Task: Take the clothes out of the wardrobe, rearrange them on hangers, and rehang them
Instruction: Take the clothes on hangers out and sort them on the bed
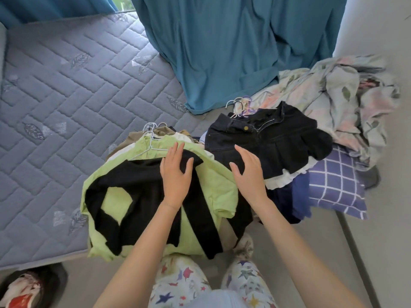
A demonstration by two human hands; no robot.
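Closest to the camera are the person's legs in star-print trousers (178, 283), standing at the edge of the bed. Both bare arms reach forward over a pile of clothes at the near edge of the mattress (66, 96). The left hand (175, 178) lies flat on a black garment (138, 181), with the fingers straight and a little spread; it presses and does not grasp anything. The black garment is spread on top of a light green shirt (220, 178), and a white hanger (153, 145) shows at the collar of this shirt. Under the green shirt lie more clothes in beige and white. The right hand (249, 174) is just beside, also with straight fingers and holding nothing; I cannot tell if it touches the cloth below it. Behind this hand a black denim skirt (273, 138) lies on a second pile, with some hanger hooks (240, 105) at its far end. To the right is a blue checked pillow (333, 187), and further back a crumpled floral bedding (333, 90). At the far side a teal curtain (233, 52) hangs down onto the mattress.
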